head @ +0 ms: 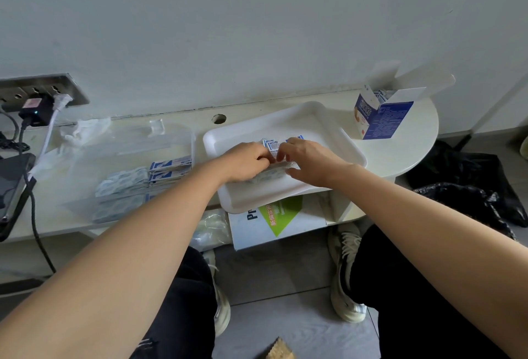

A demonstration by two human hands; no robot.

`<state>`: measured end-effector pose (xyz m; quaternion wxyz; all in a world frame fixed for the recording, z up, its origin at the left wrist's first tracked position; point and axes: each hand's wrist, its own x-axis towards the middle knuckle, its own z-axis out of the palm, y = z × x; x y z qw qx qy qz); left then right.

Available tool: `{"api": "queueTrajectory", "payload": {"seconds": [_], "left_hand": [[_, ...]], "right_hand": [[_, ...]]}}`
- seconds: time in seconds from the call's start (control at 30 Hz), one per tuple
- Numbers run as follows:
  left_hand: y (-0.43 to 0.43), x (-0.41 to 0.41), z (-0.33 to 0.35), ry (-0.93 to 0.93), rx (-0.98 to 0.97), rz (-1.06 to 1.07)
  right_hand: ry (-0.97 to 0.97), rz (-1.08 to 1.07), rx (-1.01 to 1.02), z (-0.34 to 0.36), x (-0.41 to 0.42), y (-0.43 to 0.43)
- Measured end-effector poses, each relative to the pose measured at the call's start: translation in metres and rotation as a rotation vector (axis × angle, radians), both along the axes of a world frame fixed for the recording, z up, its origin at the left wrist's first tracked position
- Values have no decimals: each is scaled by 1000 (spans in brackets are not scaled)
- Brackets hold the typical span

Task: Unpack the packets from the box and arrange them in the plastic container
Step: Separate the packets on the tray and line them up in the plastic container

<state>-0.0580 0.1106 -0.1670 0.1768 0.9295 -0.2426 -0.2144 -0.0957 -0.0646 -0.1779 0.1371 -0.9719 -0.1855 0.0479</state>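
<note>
While left hand [248,162] and right hand [308,161] hold blue-and-white paper packets [271,146] in pinching grips, transfer into clear plastic container [171,137] seems next.

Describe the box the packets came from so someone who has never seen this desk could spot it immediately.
Follow the white table along the wall to its rounded right end. There, just beyond the far right corner of the white tray, stands the box, upright with its top flaps open. It is the only blue-and-white printed carton; the plastic container left of the tray is clear.
</note>
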Motion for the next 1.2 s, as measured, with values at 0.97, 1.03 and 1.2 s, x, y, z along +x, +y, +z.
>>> {"api": "queueTrajectory", "payload": {"seconds": [0.97,1.03,1.2], "left_hand": [[-5,-1,6,568,-937,594],[-7,-1,6,577,-957,647],[-7,1,8,620,-967,668]], "right_hand": [[576,-308,829,5,4,-8],[569,-302,815,4,5,-8],[567,-331,852,6,7,-13]]}}
